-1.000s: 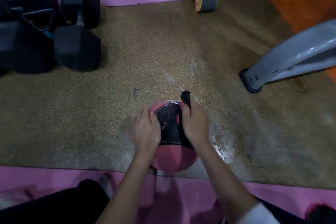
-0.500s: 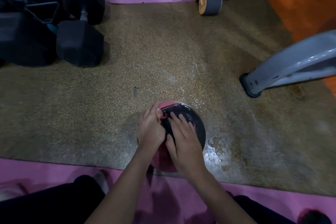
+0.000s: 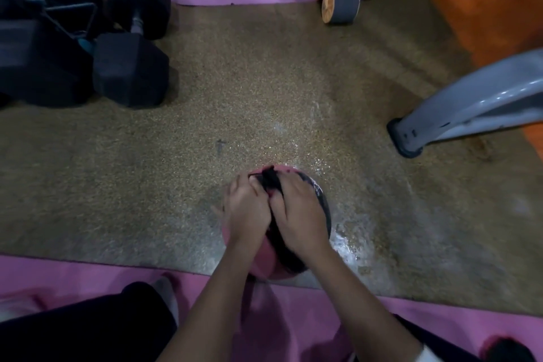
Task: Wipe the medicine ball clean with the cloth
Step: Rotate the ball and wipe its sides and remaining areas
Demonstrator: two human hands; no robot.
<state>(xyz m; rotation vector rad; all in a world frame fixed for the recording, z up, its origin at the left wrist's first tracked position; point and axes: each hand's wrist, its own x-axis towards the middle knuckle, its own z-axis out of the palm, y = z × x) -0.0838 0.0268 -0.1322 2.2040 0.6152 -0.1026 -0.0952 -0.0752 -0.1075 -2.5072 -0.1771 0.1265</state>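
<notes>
A pink and black medicine ball (image 3: 266, 262) sits on the speckled brown mat (image 3: 164, 173) just in front of me. Both hands lie on top of it, side by side. My right hand (image 3: 296, 216) has its fingers curled round a bunched black cloth (image 3: 271, 182) and presses it on the ball's top. My left hand (image 3: 246, 210) rests flat on the ball's left side, fingertips touching the cloth's edge. My hands hide most of the ball's top.
Black hex dumbbells (image 3: 129, 38) are stacked at the far left. An orange and grey ab wheel (image 3: 340, 3) stands at the back. A grey machine leg (image 3: 470, 109) reaches in from the right. A wet patch (image 3: 349, 241) shines beside the ball. Pink flooring (image 3: 88, 276) lies nearest me.
My right hand slid over the ball's top with the cloth, from spread fingers to a bunched grip. The ball turned slightly. My left hand stayed on its left side.
</notes>
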